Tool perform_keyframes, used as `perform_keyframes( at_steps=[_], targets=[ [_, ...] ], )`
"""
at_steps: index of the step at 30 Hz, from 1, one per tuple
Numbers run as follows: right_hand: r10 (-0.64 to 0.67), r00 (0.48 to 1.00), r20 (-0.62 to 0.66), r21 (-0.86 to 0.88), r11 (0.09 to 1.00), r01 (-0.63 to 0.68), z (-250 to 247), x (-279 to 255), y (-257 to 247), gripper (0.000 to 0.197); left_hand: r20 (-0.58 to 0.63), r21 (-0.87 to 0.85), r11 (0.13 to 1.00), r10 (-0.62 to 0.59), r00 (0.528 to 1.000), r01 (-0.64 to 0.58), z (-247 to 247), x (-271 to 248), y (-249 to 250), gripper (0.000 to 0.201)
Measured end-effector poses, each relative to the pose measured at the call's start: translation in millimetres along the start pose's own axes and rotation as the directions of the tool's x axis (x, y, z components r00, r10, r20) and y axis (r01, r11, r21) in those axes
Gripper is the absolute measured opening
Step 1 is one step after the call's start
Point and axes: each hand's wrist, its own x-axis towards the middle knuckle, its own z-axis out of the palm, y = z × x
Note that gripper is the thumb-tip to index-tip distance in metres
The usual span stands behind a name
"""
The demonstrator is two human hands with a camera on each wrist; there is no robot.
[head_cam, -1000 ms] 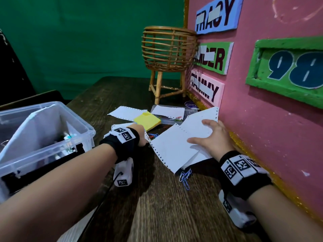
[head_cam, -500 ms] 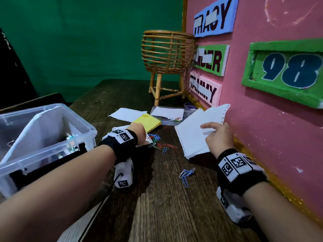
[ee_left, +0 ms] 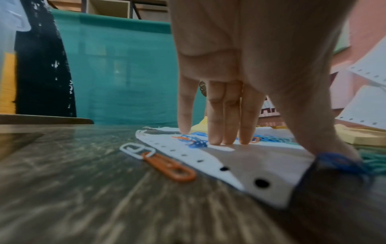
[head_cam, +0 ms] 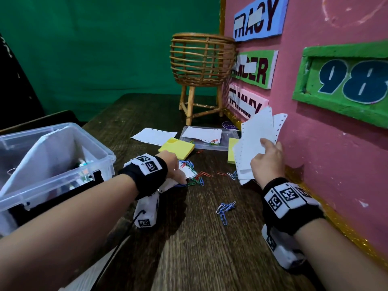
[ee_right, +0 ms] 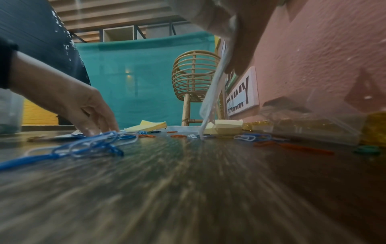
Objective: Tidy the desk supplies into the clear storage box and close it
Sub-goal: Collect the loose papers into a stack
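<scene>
The right hand (head_cam: 266,162) pinches thin white sheets (head_cam: 255,143) with punched edges, held upright. The left hand (ee_left: 240,74) presses straight fingers on a perforated slip (ee_left: 208,158) among wire paper clips (head_cam: 225,207) on the wood-grain counter (head_cam: 210,248), right of the clear storage box (head_cam: 63,156).

The clear plastic storage box (head_cam: 63,164) sits left; the woven rattan basket stand (head_cam: 201,66) stands behind the scattered coloured paper clips (head_cam: 195,175).

Dark wooden table (head_cam: 199,248) bears paper clips (head_cam: 224,207), sticky notes (head_cam: 176,148), clear box (head_cam: 63,164).
</scene>
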Motion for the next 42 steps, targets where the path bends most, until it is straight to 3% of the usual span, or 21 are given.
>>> perform_keyframes(
  at_steps=[7, 12, 15, 20, 25, 28, 31, 35, 38, 42],
  targets=[
    [-0.047, 0.999, 0.001, 0.032, 0.998, 0.047, -2, -2, 1, 0.056, 0.026, -0.082, 0.996, 0.024, 0.999, -0.022, -10, -13, 2, 0.042],
    [-0.06, 0.998, -0.001, 0.054, 0.997, 0.06, -2, -2, 1, 0.058, 0.094, -0.068, 0.997, 0.026, 0.995, -0.02, -13, -20, -2, 0.056],
    [-0.063, 0.998, 0.0, 0.062, 0.996, 0.063, -2, -3, 1, 0.058, 0.073, -0.062, 0.998, 0.019, 0.997, -0.015, -14, -22, 2, 0.05],
    [-0.063, 0.998, 0.009, 0.065, 0.996, 0.062, -4, -4, 0, 0.058, 0.063, 0.04, 0.999, 0.007, 0.998, -0.009, -11, -25, 16, 0.038],
    [-0.076, 0.997, 0.002, 0.069, 0.995, 0.076, -5, -5, 0, 0.059, 0.053, 0.246, 0.967, 0.059, 0.997, -0.071, -8, -31, 41, 0.025],
    [-0.079, 0.997, -0.001, 0.086, 0.993, 0.079, -6, -5, 0, 0.06, 0.042, 0.3, 0.949, 0.088, 0.995, -0.097, -8, -35, 50, 0.047],
    [-0.081, 0.997, -0.009, 0.102, 0.991, 0.082, -7, -5, 1, 0.061, -0.025, 0.27, 0.96, 0.091, 0.995, -0.081, -6, -32, 48, 0.052],
    [-0.094, 0.995, -0.017, 0.104, 0.99, 0.096, -9, -5, 1, 0.064, -0.124, 0.219, 0.974, 0.084, 0.989, -0.055, -13, -34, 41, 0.038],
    [-0.108, 0.994, -0.027, 0.097, 0.989, 0.111, -6, -5, 2, 0.066, -0.26, 0.214, 0.975, 0.124, 0.958, -0.068, -33, -42, 37, 0.032],
    [-0.131, 0.991, -0.013, 0.086, 0.988, 0.132, 0, -2, 5, 0.068, -0.308, 0.083, 0.97, 0.245, 0.919, -0.231, -67, -54, 43, 0.037]
  ],
)
